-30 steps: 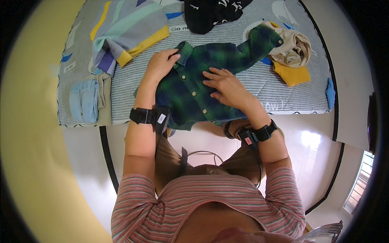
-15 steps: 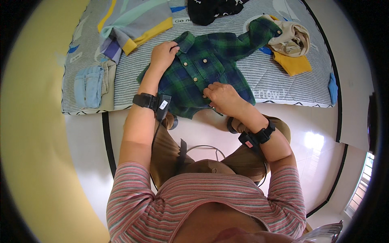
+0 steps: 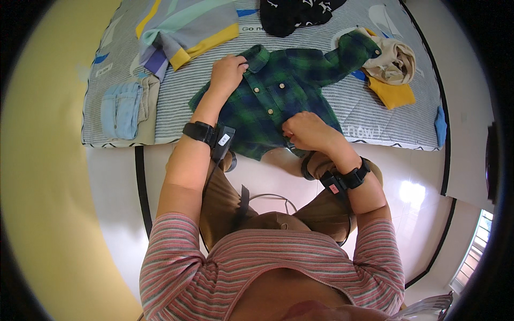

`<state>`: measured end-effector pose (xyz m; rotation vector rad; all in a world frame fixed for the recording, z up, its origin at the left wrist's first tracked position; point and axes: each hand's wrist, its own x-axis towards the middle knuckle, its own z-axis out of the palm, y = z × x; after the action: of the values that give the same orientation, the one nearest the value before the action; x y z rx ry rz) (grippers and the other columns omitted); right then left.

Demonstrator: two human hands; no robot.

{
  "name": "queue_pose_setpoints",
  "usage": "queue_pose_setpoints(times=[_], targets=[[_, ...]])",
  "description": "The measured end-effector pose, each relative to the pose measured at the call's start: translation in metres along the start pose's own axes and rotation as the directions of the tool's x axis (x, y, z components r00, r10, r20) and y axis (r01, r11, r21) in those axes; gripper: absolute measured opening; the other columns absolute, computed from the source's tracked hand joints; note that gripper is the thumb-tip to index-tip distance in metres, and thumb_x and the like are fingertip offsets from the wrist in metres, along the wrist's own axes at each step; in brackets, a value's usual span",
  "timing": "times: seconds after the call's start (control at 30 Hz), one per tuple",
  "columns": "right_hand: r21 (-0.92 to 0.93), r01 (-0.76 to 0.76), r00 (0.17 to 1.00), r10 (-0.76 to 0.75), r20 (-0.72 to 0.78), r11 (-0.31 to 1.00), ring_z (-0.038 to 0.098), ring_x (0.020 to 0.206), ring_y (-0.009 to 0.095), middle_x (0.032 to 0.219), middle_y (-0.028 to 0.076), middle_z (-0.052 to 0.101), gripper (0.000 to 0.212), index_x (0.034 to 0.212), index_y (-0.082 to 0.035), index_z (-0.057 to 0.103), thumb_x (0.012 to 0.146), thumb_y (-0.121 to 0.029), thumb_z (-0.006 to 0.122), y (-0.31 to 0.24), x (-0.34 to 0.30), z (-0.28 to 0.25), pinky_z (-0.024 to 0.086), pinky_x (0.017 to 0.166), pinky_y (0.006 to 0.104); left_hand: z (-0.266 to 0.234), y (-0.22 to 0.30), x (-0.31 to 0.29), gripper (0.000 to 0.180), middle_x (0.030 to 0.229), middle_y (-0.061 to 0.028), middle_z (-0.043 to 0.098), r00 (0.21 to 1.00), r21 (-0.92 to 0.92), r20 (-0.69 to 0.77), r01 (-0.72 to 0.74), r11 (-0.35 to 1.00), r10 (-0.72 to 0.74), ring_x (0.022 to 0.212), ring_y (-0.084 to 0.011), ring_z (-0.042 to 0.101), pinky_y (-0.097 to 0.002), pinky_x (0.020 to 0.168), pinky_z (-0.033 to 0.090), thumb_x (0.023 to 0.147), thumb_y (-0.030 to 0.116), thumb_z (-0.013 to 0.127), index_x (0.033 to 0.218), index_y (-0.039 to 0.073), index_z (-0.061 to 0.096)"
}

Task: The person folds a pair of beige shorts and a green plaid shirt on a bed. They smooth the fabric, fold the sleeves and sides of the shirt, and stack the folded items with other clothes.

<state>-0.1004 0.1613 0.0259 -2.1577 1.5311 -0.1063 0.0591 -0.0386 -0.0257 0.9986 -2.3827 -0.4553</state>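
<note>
A green and navy plaid shirt [image 3: 300,69] lies front up on the bed, its collar pointing away from me and its lower hem hanging over the near edge. My left hand [image 3: 228,74] is closed on the shirt's left side, just beside the collar. Lower down, my right hand [image 3: 309,131] pinches the button front near the hem. It covers the lowest buttons, while pale buttons above it stay visible. One sleeve stretches to the upper right and touches a rolled beige garment [image 3: 393,59].
Around the shirt on the striped bedsheet [image 3: 176,101] lie folded light-blue jeans [image 3: 119,109], a grey, mint and yellow knit garment [image 3: 184,32], a black patterned cloth [image 3: 300,16], a yellow garment [image 3: 393,96] and a small blue cloth [image 3: 440,127]. A yellow wall [image 3: 43,160] rises at the left.
The whole view has shifted, so the bed's contents appear a little farther right and lower. Both hands stay on the shirt; the right one now covers lower buttons that showed before.
</note>
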Motion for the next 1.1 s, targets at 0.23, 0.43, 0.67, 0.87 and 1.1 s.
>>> queue_pose_setpoints(times=[0.23,0.43,0.67,0.87,1.1], targets=[[-0.054,-0.046,0.988,0.053,0.142,0.997,0.059,0.075,0.035,0.069,0.015,0.061,0.004,0.063,-0.002,0.058,0.060,-0.001,0.056,-0.004,0.014,-0.007,0.046,0.061,0.0417,-0.005,-0.001,-0.001,0.037,0.085,-0.0126,0.057,0.993,0.038,0.117,-0.019,0.999,0.014,0.081,-0.0308,0.057,-0.0396,0.072,0.044,0.070,0.029,0.070,0.097,0.005,0.061],[0.057,-0.028,0.979,0.016,0.205,0.998,0.060,0.071,0.034,0.071,0.017,0.062,0.009,0.066,-0.001,0.059,0.060,-0.007,0.062,0.005,0.020,-0.008,0.046,0.059,0.0394,-0.013,0.009,-0.003,0.045,0.095,-0.0119,0.058,0.987,-0.054,0.158,0.029,0.998,-0.020,0.093,-0.0283,0.056,-0.0377,0.081,0.043,0.068,0.031,0.072,0.103,0.006,0.060],[0.338,-0.054,0.968,0.132,-0.212,0.940,0.059,0.062,0.021,0.070,0.011,0.062,0.017,0.081,0.000,0.062,0.073,-0.015,0.066,0.028,0.039,-0.041,0.045,0.058,0.0304,-0.052,-0.052,-0.018,0.028,0.085,-0.0117,0.064,0.952,-0.421,0.006,0.280,0.863,-0.306,0.080,-0.0226,0.061,-0.0329,0.072,0.046,0.080,0.024,0.061,0.096,0.001,0.062],[0.481,-0.118,0.791,0.375,-0.484,0.869,0.061,0.088,0.030,0.108,0.017,0.060,0.039,0.115,-0.003,0.053,0.081,-0.020,0.060,0.056,0.077,-0.035,0.048,0.076,0.0372,-0.056,-0.054,-0.032,0.029,0.075,-0.0167,0.063,0.903,-0.209,0.197,0.419,0.884,-0.381,0.072,-0.0288,0.060,-0.0359,0.066,0.045,0.081,0.027,0.057,0.084,-0.001,0.063],[0.227,-0.111,0.732,0.235,-0.639,0.967,0.054,0.104,0.033,0.122,0.016,0.050,0.043,0.124,-0.007,0.046,0.082,-0.017,0.056,0.087,0.120,-0.008,0.043,0.086,0.0411,-0.044,-0.031,-0.026,0.046,0.069,-0.0196,0.060,0.884,-0.075,0.174,0.451,0.889,-0.434,0.068,-0.0326,0.059,-0.0384,0.063,0.045,0.076,0.043,0.062,0.073,-0.003,0.059]])
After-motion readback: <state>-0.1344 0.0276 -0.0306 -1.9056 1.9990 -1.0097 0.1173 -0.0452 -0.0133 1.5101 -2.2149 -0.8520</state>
